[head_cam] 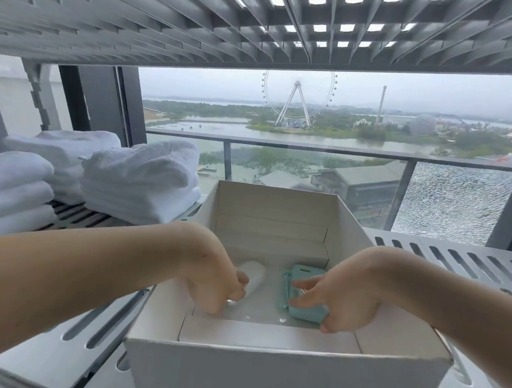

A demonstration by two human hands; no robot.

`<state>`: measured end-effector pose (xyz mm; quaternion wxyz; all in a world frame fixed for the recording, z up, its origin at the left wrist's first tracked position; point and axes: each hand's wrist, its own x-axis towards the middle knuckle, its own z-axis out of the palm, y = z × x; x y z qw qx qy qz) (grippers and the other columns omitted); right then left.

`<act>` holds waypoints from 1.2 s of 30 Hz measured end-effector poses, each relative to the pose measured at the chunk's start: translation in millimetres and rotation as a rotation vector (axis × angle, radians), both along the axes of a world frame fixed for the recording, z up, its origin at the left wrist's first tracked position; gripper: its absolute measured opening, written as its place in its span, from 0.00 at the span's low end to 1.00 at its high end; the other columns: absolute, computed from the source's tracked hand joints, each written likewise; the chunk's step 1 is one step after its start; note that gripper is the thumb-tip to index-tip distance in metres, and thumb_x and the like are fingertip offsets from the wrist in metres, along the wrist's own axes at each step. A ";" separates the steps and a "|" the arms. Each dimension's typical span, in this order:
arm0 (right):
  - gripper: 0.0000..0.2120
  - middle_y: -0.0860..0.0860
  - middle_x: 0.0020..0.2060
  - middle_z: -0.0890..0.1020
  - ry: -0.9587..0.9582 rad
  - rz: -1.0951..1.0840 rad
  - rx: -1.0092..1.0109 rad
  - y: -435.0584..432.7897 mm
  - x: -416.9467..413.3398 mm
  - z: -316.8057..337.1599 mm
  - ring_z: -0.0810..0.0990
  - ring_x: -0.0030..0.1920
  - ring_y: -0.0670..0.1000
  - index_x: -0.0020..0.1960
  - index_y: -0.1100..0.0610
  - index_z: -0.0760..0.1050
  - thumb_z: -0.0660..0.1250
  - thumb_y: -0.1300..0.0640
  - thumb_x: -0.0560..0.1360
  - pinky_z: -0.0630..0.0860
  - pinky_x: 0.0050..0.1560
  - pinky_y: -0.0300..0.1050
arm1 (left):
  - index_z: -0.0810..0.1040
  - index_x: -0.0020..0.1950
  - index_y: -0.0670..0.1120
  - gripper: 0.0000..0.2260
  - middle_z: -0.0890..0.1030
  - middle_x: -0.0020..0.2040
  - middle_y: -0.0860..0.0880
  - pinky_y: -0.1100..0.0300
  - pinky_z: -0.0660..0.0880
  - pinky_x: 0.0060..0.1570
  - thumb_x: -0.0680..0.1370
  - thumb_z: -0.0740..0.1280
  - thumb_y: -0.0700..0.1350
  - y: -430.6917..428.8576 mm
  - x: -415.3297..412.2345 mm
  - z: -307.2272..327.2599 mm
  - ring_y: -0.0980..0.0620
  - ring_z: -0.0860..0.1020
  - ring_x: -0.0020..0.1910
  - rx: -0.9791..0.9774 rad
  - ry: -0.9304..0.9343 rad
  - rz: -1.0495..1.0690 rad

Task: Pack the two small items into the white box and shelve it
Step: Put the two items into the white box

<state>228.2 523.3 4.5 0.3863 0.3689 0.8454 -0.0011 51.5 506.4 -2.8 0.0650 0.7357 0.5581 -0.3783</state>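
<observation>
Findings:

1. The white box (pixel 283 376) stands open-topped on a grey slotted shelf (pixel 457 261), its inner flaps folded down against the walls. Both small items are inside it, on the floor of the box.

2. The left hand (pixel 214 279) reaches down over the left wall into the box. Its fingers are curled over the near end of a white tube (pixel 254 273), which lies on the box floor left of centre, its far end pointing away from the person. How firm the hold is cannot be told.

3. The right hand (pixel 344 295) reaches in over the right wall. Its fingers lie across the top of a teal case (pixel 306 274) and the thumb sits at the case's near lower corner, so the case is gripped between them. The case rests right of centre and has a teal strap along its left side. Tube and case are near each other but apart.

4. 3 stacks of folded white towels (pixel 145 179) sit on the same shelf, left of the box. The nearest stack is just beside the box's far left corner.

5. The ribbed underside of an upper shelf (pixel 140 16) spans the top of the view.

6. Behind the shelving a window shows a Ferris wheel (pixel 297 102), water, and a balcony railing (pixel 313 146). The railing's right glass panel (pixel 456 203) is shattered into fine cracks.
</observation>
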 end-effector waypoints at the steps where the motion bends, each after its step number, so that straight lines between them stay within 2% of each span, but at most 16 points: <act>1: 0.27 0.46 0.76 0.44 -0.002 0.001 0.003 -0.1 0.4 0.1 0.57 0.73 0.57 0.75 0.45 0.44 0.51 0.53 0.80 0.58 0.69 0.49 | 0.52 0.74 0.56 0.25 0.46 0.77 0.55 0.58 0.64 0.48 0.78 0.53 0.46 1.2 1.8 1.1 0.42 0.70 0.63 0.010 -0.007 0.011; 5: 0.27 0.46 0.76 0.48 0.014 -0.011 -0.016 1.1 -0.2 -0.5 0.56 0.73 0.55 0.76 0.46 0.46 0.52 0.52 0.80 0.57 0.71 0.50 | 0.45 0.75 0.55 0.28 0.37 0.76 0.53 0.59 0.63 0.46 0.78 0.51 0.42 4.1 13.5 5.3 0.43 0.67 0.65 0.019 0.086 -0.048; 10: 0.26 0.46 0.76 0.53 0.041 -0.022 -0.013 3.0 -0.1 -1.4 0.58 0.73 0.55 0.75 0.46 0.48 0.52 0.51 0.80 0.58 0.71 0.49 | 0.50 0.75 0.49 0.25 0.55 0.75 0.42 0.57 0.67 0.55 0.79 0.53 0.46 4.9 19.7 4.5 0.41 0.67 0.66 -0.010 0.088 -0.019; 12: 0.26 0.48 0.76 0.55 0.051 -0.039 -0.012 2.8 -0.8 -2.1 0.59 0.72 0.55 0.75 0.46 0.50 0.53 0.51 0.79 0.59 0.70 0.49 | 0.53 0.74 0.49 0.23 0.57 0.74 0.42 0.54 0.66 0.60 0.79 0.53 0.48 0.2 21.0 6.2 0.41 0.69 0.62 -0.022 0.091 -0.027; 14: 0.26 0.48 0.75 0.57 0.065 -0.052 -0.010 2.8 -1.3 -2.3 0.61 0.72 0.55 0.75 0.46 0.51 0.53 0.50 0.79 0.60 0.70 0.49 | 0.57 0.72 0.50 0.22 0.61 0.72 0.43 0.56 0.69 0.46 0.78 0.54 0.48 -4.1 21.7 8.8 0.44 0.72 0.47 -0.019 0.096 -0.029; 16: 0.26 0.48 0.75 0.58 0.078 -0.066 -0.010 2.4 -1.6 -1.3 0.62 0.71 0.55 0.75 0.45 0.51 0.54 0.50 0.79 0.61 0.69 0.48 | 0.62 0.69 0.49 0.19 0.65 0.68 0.43 0.58 0.62 0.31 0.78 0.56 0.48 -8.4 23.4 10.6 0.53 0.68 0.33 0.004 0.099 -0.024; 19: 0.25 0.48 0.74 0.61 0.098 -0.063 -0.010 1.6 -2.1 0.0 0.64 0.70 0.54 0.74 0.45 0.54 0.55 0.48 0.78 0.62 0.68 0.48 | 0.65 0.67 0.48 0.18 0.65 0.67 0.45 0.59 0.58 0.29 0.78 0.56 0.50 -10.8 24.4 10.9 0.56 0.64 0.31 0.037 0.093 -0.027; 21: 0.24 0.48 0.73 0.63 0.120 -0.047 -0.010 0.7 -2.4 1.0 0.65 0.69 0.54 0.73 0.45 0.55 0.55 0.48 0.78 0.63 0.65 0.46 | 0.67 0.66 0.46 0.17 0.62 0.69 0.46 0.59 0.63 0.33 0.78 0.56 0.50 -11.2 25.1 11.0 0.52 0.70 0.37 0.023 0.053 -0.034; 22: 0.24 0.49 0.72 0.64 0.125 -0.043 -0.009 0.2 -2.4 1.6 0.66 0.68 0.54 0.73 0.45 0.56 0.55 0.48 0.78 0.63 0.62 0.45 | 0.67 0.66 0.44 0.18 0.59 0.71 0.46 0.58 0.65 0.39 0.79 0.56 0.49 -10.9 25.1 10.4 0.48 0.72 0.47 0.011 0.039 -0.046; 24: 0.23 0.50 0.71 0.65 0.118 -0.044 -0.005 -1.0 -2.7 2.5 0.66 0.67 0.54 0.73 0.45 0.57 0.55 0.48 0.78 0.64 0.62 0.46 | 0.67 0.65 0.40 0.17 0.61 0.71 0.45 0.56 0.66 0.45 0.79 0.55 0.47 -10.3 25.2 8.8 0.45 0.70 0.56 -0.012 0.029 -0.071; 27: 0.23 0.49 0.72 0.64 0.093 -0.041 0.006 -2.3 -2.3 2.3 0.66 0.68 0.55 0.73 0.48 0.59 0.54 0.47 0.78 0.64 0.66 0.50 | 0.71 0.58 0.37 0.14 0.68 0.61 0.41 0.63 0.62 0.31 0.79 0.55 0.45 -9.0 26.2 7.8 0.47 0.67 0.40 0.002 0.027 -0.049; 29: 0.23 0.48 0.73 0.64 0.093 -0.043 0.012 -2.2 -1.0 1.8 0.66 0.68 0.55 0.72 0.49 0.60 0.54 0.46 0.78 0.64 0.67 0.51 | 0.72 0.57 0.37 0.15 0.70 0.61 0.40 0.62 0.62 0.29 0.79 0.56 0.46 -7.3 25.6 6.9 0.48 0.66 0.36 0.023 0.032 -0.009; 31: 0.24 0.47 0.72 0.64 0.106 -0.039 0.020 -2.0 0.4 1.3 0.66 0.68 0.54 0.72 0.48 0.60 0.55 0.45 0.78 0.65 0.65 0.48 | 0.70 0.63 0.42 0.17 0.70 0.66 0.43 0.60 0.67 0.38 0.78 0.56 0.49 -4.3 22.4 6.4 0.48 0.73 0.45 0.055 -0.014 0.033; 33: 0.22 0.49 0.69 0.69 0.145 -0.033 0.033 -1.5 1.4 0.8 0.69 0.65 0.53 0.71 0.48 0.62 0.55 0.47 0.78 0.67 0.58 0.45 | 0.62 0.73 0.50 0.22 0.64 0.73 0.50 0.58 0.67 0.60 0.78 0.58 0.50 -2.7 18.4 9.0 0.49 0.68 0.66 0.115 -0.132 0.080; 34: 0.21 0.50 0.66 0.72 0.183 -0.031 0.038 -1.2 1.9 0.6 0.71 0.62 0.53 0.70 0.48 0.63 0.55 0.48 0.78 0.67 0.55 0.45 | 0.58 0.74 0.53 0.24 0.61 0.75 0.52 0.58 0.61 0.67 0.78 0.58 0.50 -2.8 17.1 12.0 0.51 0.62 0.71 0.147 -0.207 0.086; 36: 0.20 0.49 0.64 0.74 0.297 -0.016 0.052 -0.9 2.5 1.3 0.72 0.61 0.51 0.70 0.49 0.65 0.56 0.50 0.78 0.67 0.55 0.42 | 0.58 0.74 0.56 0.24 0.61 0.75 0.53 0.60 0.58 0.69 0.78 0.59 0.49 -3.9 14.3 21.0 0.54 0.60 0.72 0.222 -0.353 0.051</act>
